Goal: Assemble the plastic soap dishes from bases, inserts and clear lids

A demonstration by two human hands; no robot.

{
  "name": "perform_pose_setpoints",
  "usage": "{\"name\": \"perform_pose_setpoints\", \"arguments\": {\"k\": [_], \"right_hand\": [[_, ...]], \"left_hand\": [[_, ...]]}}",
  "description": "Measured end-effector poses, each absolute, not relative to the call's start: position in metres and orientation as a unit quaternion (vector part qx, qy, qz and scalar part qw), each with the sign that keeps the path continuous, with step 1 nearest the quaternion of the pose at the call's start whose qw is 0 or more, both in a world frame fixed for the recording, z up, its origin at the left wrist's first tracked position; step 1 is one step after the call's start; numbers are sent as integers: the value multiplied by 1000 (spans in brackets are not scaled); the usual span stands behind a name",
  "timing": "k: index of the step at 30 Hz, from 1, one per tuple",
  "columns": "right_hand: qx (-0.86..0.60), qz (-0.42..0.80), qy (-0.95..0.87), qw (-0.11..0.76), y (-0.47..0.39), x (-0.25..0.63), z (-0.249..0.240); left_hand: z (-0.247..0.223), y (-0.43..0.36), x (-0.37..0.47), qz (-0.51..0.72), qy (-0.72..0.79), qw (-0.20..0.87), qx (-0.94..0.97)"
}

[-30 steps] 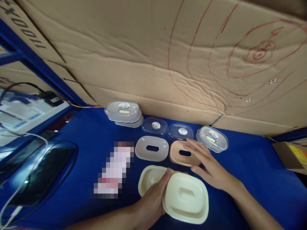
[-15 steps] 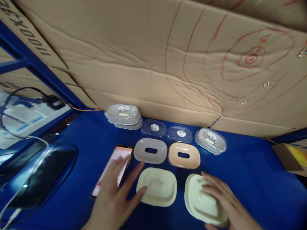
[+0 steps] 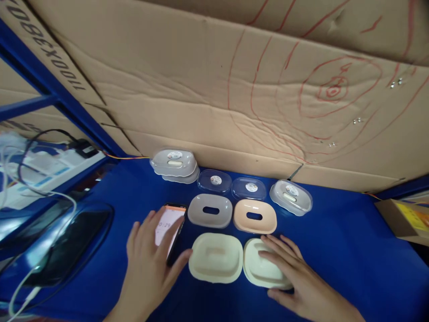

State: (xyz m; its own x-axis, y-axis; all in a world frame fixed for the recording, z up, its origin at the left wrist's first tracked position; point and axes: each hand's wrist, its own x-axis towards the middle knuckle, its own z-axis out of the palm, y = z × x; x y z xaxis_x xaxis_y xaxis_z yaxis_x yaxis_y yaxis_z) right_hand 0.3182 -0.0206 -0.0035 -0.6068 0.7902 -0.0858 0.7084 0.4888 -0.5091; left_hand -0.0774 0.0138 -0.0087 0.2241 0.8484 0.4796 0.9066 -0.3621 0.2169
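Observation:
Two shallow cream soap dishes lie side by side, almost edge to edge. My right hand [image 3: 293,273] grips the right cream soap dish [image 3: 259,268], fingers across its top and far edge, thumb at the near side; the palm hides its right part. The left cream soap dish [image 3: 216,259] rests flat, its thumb-side edge close to my left hand [image 3: 147,255]. That hand is open with fingers spread, over a phone [image 3: 169,223] whose lit screen it partly covers. Behind the dishes lie a grey slotted tray [image 3: 197,213] and a peach slotted tray [image 3: 243,217].
Two clear lids [image 3: 214,181] with stickers lie behind the slotted trays. Stacked lidded grey boxes [image 3: 174,163] stand at back left, another lidded box [image 3: 291,197] at back right. Cardboard [image 3: 201,89] walls the back. Cables and a power strip [image 3: 56,172] are left, a carton [image 3: 398,219] right.
My right hand has slid its cream soap dish left, up against the other one. My left hand has shifted slightly left, its thumb now at the left dish's edge instead of over it.

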Motion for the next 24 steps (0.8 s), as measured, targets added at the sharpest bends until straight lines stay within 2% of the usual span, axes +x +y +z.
{"name": "perform_pose_setpoints", "arguments": {"k": [2,4,6,8,9,11,14,16,18,20,22,24], "right_hand": [[-423,270,-856,123,-4,325,-2],[-447,243,-836,206,19,337,-3],[-529,126,-802,246,47,350,-7],[-606,-10,-760,232,74,364,-14],[-624,-39,-750,216,85,371,-17],[-641,-44,-737,210,99,384,-23],[-646,-5,-711,277,102,396,-26],[-644,30,-684,343,92,394,-20],[-620,75,-676,390,75,380,-10],[-547,120,-731,389,54,355,1],[-461,156,-813,318,35,325,7],[-391,180,-857,284,22,302,7]], "left_hand": [[-9,2,-52,-281,-485,37,-827],[-14,-10,-20,-267,-374,54,-886],[-18,-17,10,-250,-244,93,-932],[-16,-18,32,-237,-181,90,-950],[-12,-16,38,-244,-168,63,-953],[-1,-9,42,-257,-180,-60,-948],[15,7,39,-273,-249,-375,-850],[17,18,39,-296,-296,-595,-686],[15,27,42,-307,-301,-768,-475],[12,34,46,-302,-261,-863,-311],[11,36,48,-296,-219,-899,-237],[10,34,48,-296,-205,-909,-209]]}}
